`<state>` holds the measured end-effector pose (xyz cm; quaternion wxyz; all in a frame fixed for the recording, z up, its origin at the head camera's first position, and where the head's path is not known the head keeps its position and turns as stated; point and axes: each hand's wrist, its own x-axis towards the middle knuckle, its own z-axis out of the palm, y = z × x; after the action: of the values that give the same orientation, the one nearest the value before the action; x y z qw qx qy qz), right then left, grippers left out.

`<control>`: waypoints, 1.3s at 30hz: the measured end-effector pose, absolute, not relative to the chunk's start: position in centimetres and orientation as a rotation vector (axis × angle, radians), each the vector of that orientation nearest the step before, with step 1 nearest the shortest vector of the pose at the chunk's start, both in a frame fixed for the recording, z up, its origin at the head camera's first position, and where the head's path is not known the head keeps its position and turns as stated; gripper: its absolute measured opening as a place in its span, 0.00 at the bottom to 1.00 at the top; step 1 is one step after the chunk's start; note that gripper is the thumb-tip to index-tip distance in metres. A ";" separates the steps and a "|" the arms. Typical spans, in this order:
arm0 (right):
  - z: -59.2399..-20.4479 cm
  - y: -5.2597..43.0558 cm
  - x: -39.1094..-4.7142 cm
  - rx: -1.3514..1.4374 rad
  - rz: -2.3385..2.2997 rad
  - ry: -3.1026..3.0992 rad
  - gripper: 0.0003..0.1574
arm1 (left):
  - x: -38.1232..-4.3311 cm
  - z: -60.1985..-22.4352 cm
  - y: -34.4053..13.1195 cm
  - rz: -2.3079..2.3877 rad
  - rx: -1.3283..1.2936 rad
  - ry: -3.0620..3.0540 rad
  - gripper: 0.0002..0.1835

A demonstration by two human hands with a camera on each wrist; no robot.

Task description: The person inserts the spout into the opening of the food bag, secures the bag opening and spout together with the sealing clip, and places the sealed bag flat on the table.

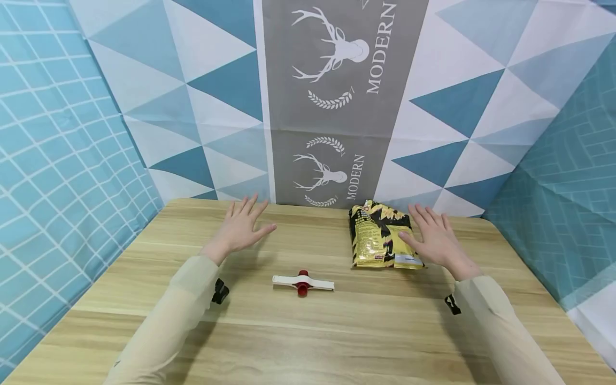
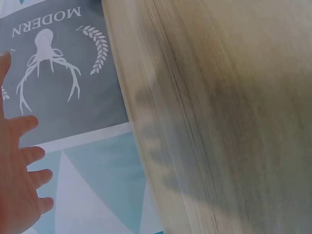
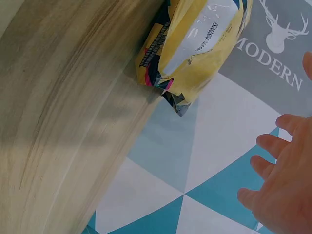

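Note:
Both hands hover over the wooden table with fingers spread and hold nothing. My left hand (image 1: 240, 227) is at the left, above bare wood; its shadow falls on the tabletop in the left wrist view. My right hand (image 1: 434, 240) is beside the right edge of a yellow and black snack bag (image 1: 372, 240), its thumb overlapping the bag in the head view. The right wrist view shows the hand (image 3: 285, 180) apart from the bag (image 3: 200, 44). Between the arms, nearer the front, lies a peeler-like tool with a white bar (image 1: 321, 284) and a dark red middle piece (image 1: 302, 290).
The wooden table (image 1: 289, 342) meets a hanging cloth with triangles and deer heads (image 1: 327, 176) at its back edge. Blue checked cloth (image 1: 58, 160) hangs at the left, teal cloth (image 1: 568, 182) at the right. Black straps (image 1: 220, 292) hang at the wrists.

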<state>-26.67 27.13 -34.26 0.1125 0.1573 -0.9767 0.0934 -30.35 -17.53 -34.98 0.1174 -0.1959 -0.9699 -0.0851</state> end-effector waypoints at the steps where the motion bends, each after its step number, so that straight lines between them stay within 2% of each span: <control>1: -34.2 27.1 -26.6 0.462 0.277 -2.863 0.46 | -30.4 -35.0 -17.6 -0.252 -0.575 -2.839 0.41; 39: -35.3 22.5 -24.8 0.617 0.330 -2.870 0.43 | -28.3 -36.7 -15.7 -0.271 -0.685 -2.871 0.41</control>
<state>-24.79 22.54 -35.26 0.0936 0.2078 -0.9673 0.1114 -28.26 -15.70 -36.66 0.0887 -0.2301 -0.9648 -0.0911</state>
